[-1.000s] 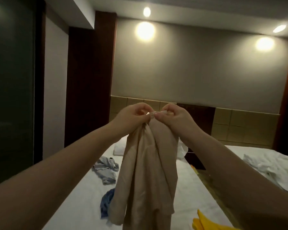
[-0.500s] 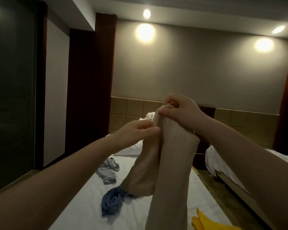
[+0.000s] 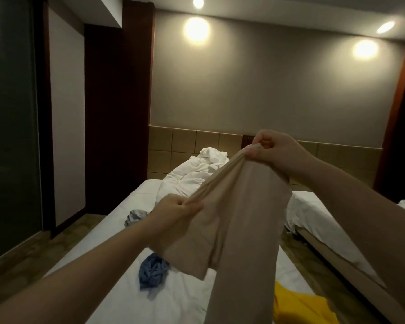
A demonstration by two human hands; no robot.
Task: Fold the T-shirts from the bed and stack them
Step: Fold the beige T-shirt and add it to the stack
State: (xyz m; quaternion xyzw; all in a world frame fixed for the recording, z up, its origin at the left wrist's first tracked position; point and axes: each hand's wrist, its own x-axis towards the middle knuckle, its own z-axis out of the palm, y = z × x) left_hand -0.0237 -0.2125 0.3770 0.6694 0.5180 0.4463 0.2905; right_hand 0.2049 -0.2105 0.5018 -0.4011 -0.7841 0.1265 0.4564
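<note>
Beige shirt (image 3: 241, 206) held up over the bed (image 3: 117, 220), stretched taut on a slant between both grips. Right hand (image 3: 275, 152), higher and farther out, pinched tight on one bunched edge; left hand (image 3: 177, 212), lower and nearer, fisted on the other. Rest of the cloth hanging below both grips, down past the frame's bottom. Blue shirt (image 3: 153, 270), grey shirt (image 3: 136, 216) and yellow shirt (image 3: 302, 307) crumpled on the sheet beneath.

Both arms reach forward over the bed (image 3: 117, 288). The right hand (image 3: 274, 152) is raised, fingers pinched closed; the left hand (image 3: 175, 215), lower, is fisted closed.
</note>
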